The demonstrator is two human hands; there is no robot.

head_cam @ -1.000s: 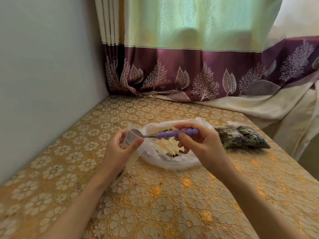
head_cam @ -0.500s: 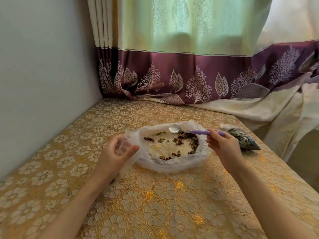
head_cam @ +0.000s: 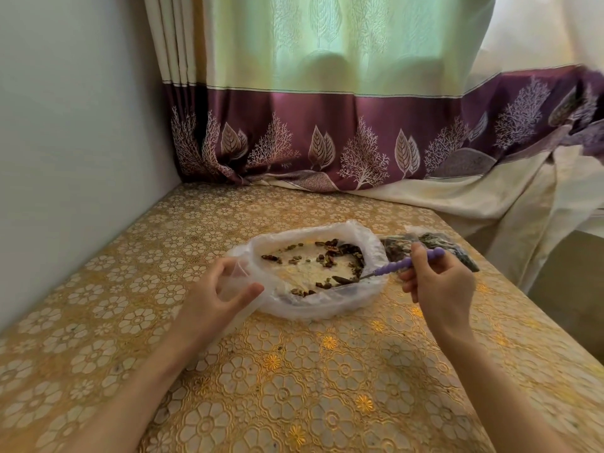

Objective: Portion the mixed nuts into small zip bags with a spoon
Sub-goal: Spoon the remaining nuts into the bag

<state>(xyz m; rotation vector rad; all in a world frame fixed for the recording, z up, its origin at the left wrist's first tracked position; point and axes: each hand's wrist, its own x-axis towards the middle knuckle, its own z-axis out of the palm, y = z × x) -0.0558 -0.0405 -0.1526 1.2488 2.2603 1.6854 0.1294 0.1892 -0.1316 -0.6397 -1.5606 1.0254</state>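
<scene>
A large clear plastic bag [head_cam: 330, 304] lies spread open on the table, with mixed nuts [head_cam: 330, 255] scattered inside, mostly along its far right side. My right hand [head_cam: 439, 282] grips a spoon by its purple beaded handle [head_cam: 408, 261]; the metal bowl of the spoon [head_cam: 343, 280] dips into the bag near the front right, among nuts. My left hand [head_cam: 217, 297] holds a small clear zip bag [head_cam: 233, 282] open between thumb and fingers at the big bag's left edge. Filled zip bags [head_cam: 434, 243] of nuts lie behind my right hand.
The table has a gold floral cloth [head_cam: 294, 387] and sits in a corner. A pale wall [head_cam: 65, 158] runs along the left, and a green and purple curtain [head_cam: 343, 132] hangs at the back. The table's right edge [head_cam: 536, 325] drops away close to my right hand.
The spoon left the small zip bag's mouth, swung right across the big bag and now dips into the nuts at its front right. My left hand kept holding the small bag.
</scene>
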